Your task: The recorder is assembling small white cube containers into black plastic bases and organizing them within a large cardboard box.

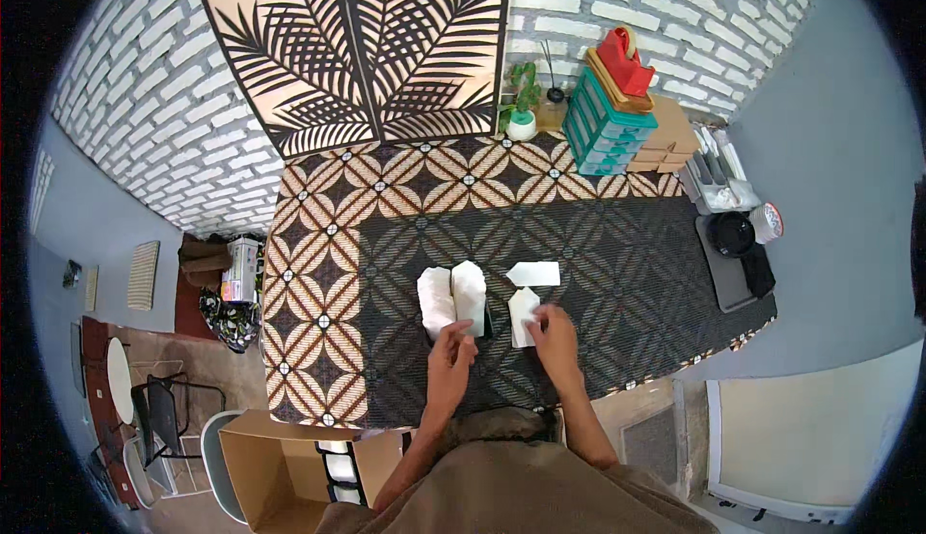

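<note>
Two long white, soft-looking bundles (437, 298) lie side by side on the dark mat, with a dark edge showing beside the right one. At their near end is my left hand (449, 358), its fingertips by the right bundle and its thumb a little apart. To the right lies a flat white paper piece with a pointed far end, like a small envelope (522, 314). My right hand (555, 339) pinches this envelope's right edge between thumb and fingers. A second white envelope-like piece (535, 273) lies just beyond, its point turned left.
A teal drawer unit (610, 127) with a red item on top stands at the back right, beside brown boxes (666, 134) and a potted plant (522, 114). A grey tray (725, 278) holds dark items at the right edge. An open cardboard box (275, 471) stands below the table's left front.
</note>
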A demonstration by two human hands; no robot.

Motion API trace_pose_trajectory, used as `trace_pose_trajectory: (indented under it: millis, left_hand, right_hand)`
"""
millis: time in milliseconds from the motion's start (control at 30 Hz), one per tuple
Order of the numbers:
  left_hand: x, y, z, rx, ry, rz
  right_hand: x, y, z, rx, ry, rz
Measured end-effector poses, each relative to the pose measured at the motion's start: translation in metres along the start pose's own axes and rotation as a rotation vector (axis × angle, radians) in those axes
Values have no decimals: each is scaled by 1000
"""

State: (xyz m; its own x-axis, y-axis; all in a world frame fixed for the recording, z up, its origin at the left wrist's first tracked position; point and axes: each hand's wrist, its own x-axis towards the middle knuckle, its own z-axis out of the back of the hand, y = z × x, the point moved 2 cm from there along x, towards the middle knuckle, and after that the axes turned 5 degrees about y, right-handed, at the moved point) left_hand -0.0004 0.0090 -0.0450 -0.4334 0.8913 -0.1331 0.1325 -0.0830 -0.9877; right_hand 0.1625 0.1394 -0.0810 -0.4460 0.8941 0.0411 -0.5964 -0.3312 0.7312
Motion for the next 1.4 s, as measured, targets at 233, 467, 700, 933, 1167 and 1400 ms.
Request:
trace_pose_trajectory:
  millis: [233, 467, 700, 933, 1167, 1400]
  left_hand:
    - [3, 5, -17, 18, 125, 37]
    - [3, 12, -18, 58, 125, 26]
    - [3, 8, -20, 120, 143, -11]
    - [3, -9, -21, 228, 59, 16]
    - [1, -53, -15, 312, 98, 68]
    - [-2, -51, -5, 227, 128, 100]
  right_hand:
    - [-19, -5, 0, -8, 10, -212]
    - [-21, -2, 1, -65, -9, -249]
    - [-19, -8, -2, -42, 42, -199]
    - [-21, 46, 1, 1010, 118, -288]
    - [-20, 78, 7, 947, 298, -196]
    - [-1, 82, 18, 1093, 148, -158]
